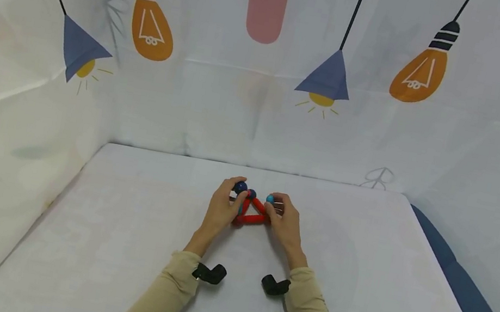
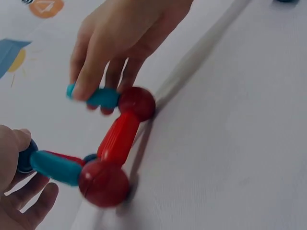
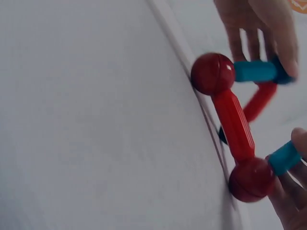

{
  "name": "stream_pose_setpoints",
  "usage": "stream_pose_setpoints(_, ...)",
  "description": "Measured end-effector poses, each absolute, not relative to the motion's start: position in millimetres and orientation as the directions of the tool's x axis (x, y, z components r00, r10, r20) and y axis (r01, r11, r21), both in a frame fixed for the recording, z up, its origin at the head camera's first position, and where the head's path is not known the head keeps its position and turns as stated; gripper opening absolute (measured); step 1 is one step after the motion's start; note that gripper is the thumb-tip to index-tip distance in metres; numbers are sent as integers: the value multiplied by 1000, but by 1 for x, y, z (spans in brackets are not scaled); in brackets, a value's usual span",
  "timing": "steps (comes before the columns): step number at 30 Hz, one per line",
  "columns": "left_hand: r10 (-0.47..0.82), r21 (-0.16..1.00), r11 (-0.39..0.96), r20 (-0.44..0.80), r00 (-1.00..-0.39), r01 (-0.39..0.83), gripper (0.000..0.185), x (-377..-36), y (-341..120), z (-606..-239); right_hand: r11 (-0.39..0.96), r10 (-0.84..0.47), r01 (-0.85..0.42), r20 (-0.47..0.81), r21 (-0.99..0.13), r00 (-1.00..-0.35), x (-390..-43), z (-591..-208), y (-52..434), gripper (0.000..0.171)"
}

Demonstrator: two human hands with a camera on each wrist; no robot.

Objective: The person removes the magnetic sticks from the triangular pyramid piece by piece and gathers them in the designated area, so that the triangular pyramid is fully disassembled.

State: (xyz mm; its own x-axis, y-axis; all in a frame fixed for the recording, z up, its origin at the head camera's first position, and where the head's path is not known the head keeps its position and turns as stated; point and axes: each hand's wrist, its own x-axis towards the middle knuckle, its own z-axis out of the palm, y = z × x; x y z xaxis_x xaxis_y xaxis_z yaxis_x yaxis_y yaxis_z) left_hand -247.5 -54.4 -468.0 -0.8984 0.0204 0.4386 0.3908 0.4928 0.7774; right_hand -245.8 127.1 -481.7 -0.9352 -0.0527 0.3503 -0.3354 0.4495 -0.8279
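Note:
A triangle of red rods stands on the white table between my hands. One corner is a dark blue ball; the others are dark red balls. My left hand pinches another dark blue ball at the top of a teal rod, which rises from the left red ball. My right hand pinches a second teal rod between thumb and fingers. The lower end of that rod meets the right red ball, while its free tip shows above the fingers.
The white table reaches back to a hanging cloth printed with lamps and bulbs. Dark blue padding runs along the right side. Black wrist mounts stick out inward from both sleeves.

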Motion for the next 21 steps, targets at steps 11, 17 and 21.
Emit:
stream_pose_setpoints(11,-130,822,517,352,-927,239,32,-233,-96,-492,513,-140,-314,283,-799,-949,-246,-480,170,24)
stream_pose_setpoints(17,-121,793,587,287,-950,164,30,-226,-105,-501,607,-244,-281,163,-743,-956,-244,-481,189,13)
stream_pose_setpoints(21,-96,764,624,281,-955,162,30,-225,-106,-506,620,-288,-329,184,-712,-940,-243,-480,187,14)
